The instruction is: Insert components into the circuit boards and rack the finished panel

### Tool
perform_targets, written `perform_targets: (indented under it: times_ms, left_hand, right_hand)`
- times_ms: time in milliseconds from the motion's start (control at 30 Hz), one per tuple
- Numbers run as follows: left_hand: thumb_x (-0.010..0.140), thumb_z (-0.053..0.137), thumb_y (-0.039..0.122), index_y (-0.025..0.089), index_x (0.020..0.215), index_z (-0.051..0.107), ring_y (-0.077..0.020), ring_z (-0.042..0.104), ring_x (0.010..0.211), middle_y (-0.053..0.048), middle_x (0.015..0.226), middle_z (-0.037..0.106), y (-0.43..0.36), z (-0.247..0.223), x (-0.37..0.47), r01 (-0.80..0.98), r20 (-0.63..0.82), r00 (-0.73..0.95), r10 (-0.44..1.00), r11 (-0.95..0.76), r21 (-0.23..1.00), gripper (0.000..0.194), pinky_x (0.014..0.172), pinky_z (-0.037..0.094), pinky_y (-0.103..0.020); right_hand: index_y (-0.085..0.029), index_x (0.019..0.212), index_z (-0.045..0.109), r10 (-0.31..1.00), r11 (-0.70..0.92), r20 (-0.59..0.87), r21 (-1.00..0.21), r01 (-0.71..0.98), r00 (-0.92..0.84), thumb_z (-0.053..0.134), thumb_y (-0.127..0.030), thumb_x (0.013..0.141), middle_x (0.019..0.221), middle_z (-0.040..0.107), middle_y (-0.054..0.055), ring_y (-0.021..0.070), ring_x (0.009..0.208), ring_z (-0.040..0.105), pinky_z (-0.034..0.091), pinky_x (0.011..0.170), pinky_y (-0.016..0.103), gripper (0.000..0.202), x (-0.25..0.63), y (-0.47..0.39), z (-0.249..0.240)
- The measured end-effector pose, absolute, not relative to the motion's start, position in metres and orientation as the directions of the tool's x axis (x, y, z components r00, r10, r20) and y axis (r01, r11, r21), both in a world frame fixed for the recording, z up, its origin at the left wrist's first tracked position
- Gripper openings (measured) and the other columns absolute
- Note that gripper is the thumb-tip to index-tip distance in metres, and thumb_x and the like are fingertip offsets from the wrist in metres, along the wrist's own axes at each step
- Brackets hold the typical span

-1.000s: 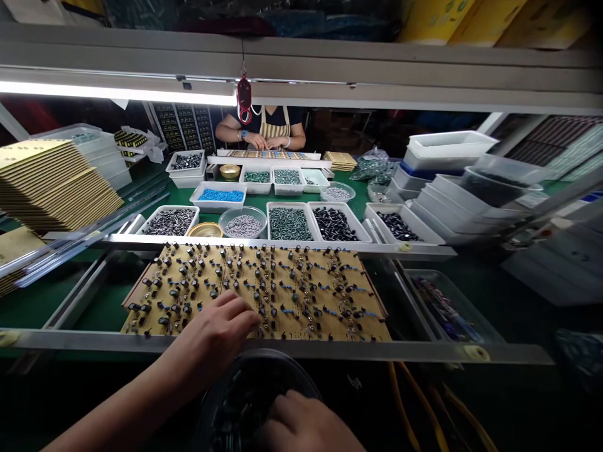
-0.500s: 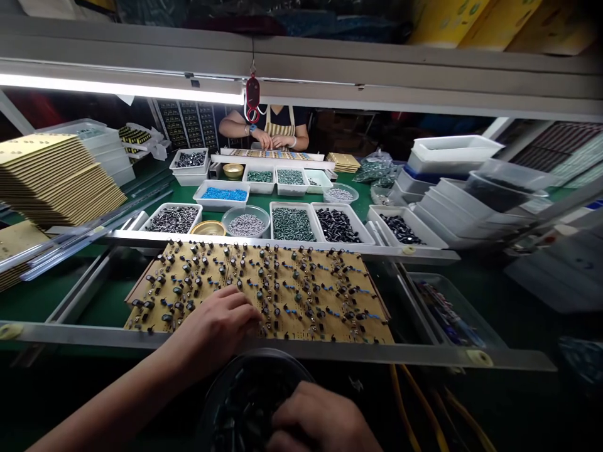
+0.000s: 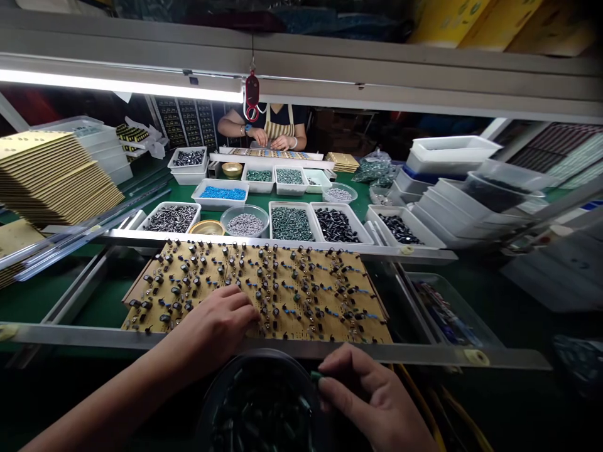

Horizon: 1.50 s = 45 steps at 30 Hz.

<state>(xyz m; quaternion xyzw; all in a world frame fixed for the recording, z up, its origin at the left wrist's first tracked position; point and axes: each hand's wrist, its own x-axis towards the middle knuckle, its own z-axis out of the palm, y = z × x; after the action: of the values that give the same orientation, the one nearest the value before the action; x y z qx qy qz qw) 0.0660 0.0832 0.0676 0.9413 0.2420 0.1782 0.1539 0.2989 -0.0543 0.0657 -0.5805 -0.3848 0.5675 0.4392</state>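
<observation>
My left hand [image 3: 223, 321] rests over the circuit boards [image 3: 325, 307], fingers closed and pointing down at the front rows. Its fingertips are hidden, so what they hold, if anything, does not show. Between thumb and forefinger, my right hand [image 3: 367, 392] pinches a small green capacitor [image 3: 316, 375] near the right rim of a dark round bowl. Many dark, loose capacitors fill that bowl [image 3: 211, 402], close to me. Black, green and blue components stand in rows on the tan boards, which lie in a metal frame [image 3: 198, 342].
Beyond the frame stand white trays of black capacitors [image 3: 336, 226], green components [image 3: 291, 224] and blue parts [image 3: 221, 194]. Tan boards [image 3: 51, 179] are stacked at left. Nested white bins [image 3: 452, 207] stand at right. A co-worker [image 3: 271, 133] handles boards opposite. A red device [image 3: 252, 89] hangs overhead.
My right hand has come up out of the bowl toward the right, with a green capacitor now showing between its fingertips. The left hand has stayed at nearly the same spot over the boards.
</observation>
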Motion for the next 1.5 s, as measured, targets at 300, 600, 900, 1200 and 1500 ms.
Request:
perform_targets:
  times_ms: [300,600,900,1200,1500]
  left_hand:
    - [0.094,0.053,0.009,0.024,0.112,0.066,-0.021,0.057,0.086,-0.006,0.097,0.063,0.069,0.071,0.064,0.43,0.288,0.799,0.528,-0.836,0.342,0.027,0.074,0.046,-0.034]
    - [0.082,0.072,0.017,0.022,0.087,0.065,-0.0189,0.065,0.059,-0.001,0.081,0.071,-0.001,0.046,0.072,0.342,-0.127,0.939,0.32,-0.911,0.232,0.01,0.046,0.035,-0.032]
    - [0.074,0.08,0.027,0.022,0.068,0.057,-0.0142,0.052,0.045,0.006,0.055,0.06,-0.006,-0.005,0.076,0.252,0.229,0.935,0.27,-0.962,0.104,0.024,0.041,0.028,-0.032]
    - [0.08,0.072,0.017,0.022,0.082,0.061,-0.0151,0.057,0.054,0.004,0.064,0.065,-0.013,-0.009,0.072,0.309,0.199,0.912,0.359,-0.92,0.242,0.013,0.05,0.038,-0.03]
    - [0.074,0.062,0.01,0.024,0.087,0.052,-0.0126,0.07,0.067,0.004,0.082,0.074,-0.003,0.026,0.056,0.273,0.324,0.674,0.664,-0.632,0.725,0.022,0.059,0.048,-0.017]
  right_hand:
    - [-0.022,0.106,0.07,0.939,-0.318,-0.343,-0.884,-0.343,0.015,0.079,-0.034,0.079,0.083,0.065,-0.001,0.0089,0.065,0.055,0.045,0.065,0.022,0.031,0.292,-0.051,0.063]
    - [-0.02,0.096,0.065,0.945,-0.322,-0.322,-0.87,-0.374,-0.065,0.073,-0.03,0.087,0.082,0.072,0.003,0.0121,0.069,0.064,0.048,0.07,0.025,0.016,0.299,-0.048,0.066]
    - [-0.02,0.096,0.068,0.961,-0.276,-0.269,-0.949,-0.153,-0.063,0.073,-0.033,0.087,0.086,0.073,0.003,0.014,0.073,0.069,0.052,0.073,0.025,0.017,0.297,-0.039,0.064]
    - [-0.021,0.101,0.065,0.842,0.335,0.535,-0.417,0.845,-0.07,0.056,-0.013,0.095,0.093,0.065,0.005,0.0216,0.093,0.059,0.049,0.085,0.037,0.013,0.296,-0.011,0.044]
    - [-0.017,0.101,0.061,0.839,0.35,0.518,-0.278,0.894,-0.167,0.054,-0.006,0.094,0.093,0.059,0.007,0.024,0.096,0.051,0.046,0.085,0.038,0.015,0.293,-0.009,0.046]
